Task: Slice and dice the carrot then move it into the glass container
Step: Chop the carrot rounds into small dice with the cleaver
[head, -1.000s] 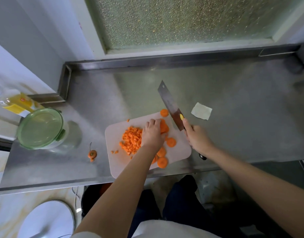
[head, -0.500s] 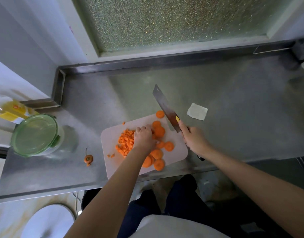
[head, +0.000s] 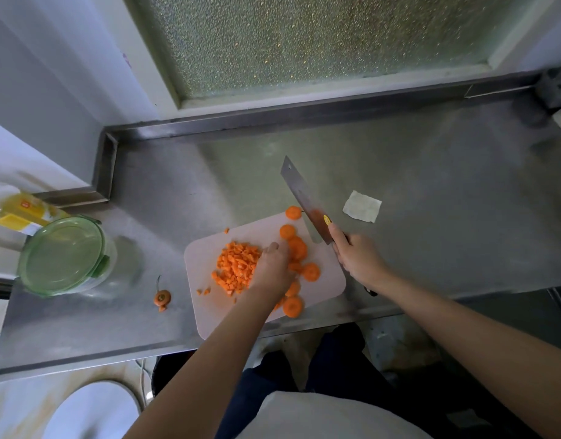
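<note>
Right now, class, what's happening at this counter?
A person is partway through dicing carrot on a pale pink cutting board. The right hand grips a steel cleaver at the board's far edge; the left hand rests among round orange carrot slices beside a pile of diced carrot. The green-lidded glass container stands closed, at left.

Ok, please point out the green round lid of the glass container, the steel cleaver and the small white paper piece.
green round lid [head: 62,253], head view, centre of its top.
steel cleaver [head: 303,200], head view, middle of the flat blade.
small white paper piece [head: 361,206], head view, its centre.
</note>
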Action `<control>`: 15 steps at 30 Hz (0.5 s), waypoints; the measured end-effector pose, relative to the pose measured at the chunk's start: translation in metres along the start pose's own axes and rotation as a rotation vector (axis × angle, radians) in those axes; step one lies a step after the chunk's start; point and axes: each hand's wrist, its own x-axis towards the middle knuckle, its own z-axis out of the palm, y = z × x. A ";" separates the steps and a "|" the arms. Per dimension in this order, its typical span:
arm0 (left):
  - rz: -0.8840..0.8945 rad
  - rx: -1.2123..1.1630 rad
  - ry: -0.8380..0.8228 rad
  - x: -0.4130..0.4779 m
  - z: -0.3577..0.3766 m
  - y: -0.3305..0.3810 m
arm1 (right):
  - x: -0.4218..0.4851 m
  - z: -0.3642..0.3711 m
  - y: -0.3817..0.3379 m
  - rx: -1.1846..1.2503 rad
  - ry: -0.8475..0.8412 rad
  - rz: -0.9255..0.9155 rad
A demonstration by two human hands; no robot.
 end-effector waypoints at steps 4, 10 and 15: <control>-0.052 0.092 -0.007 0.000 0.001 0.006 | -0.002 -0.002 -0.001 -0.013 -0.009 0.006; -0.035 0.060 -0.009 0.002 -0.006 0.001 | -0.003 -0.005 0.000 -0.029 -0.003 0.005; -0.050 -0.303 -0.091 0.002 -0.016 0.013 | -0.001 -0.009 0.003 -0.013 0.010 0.022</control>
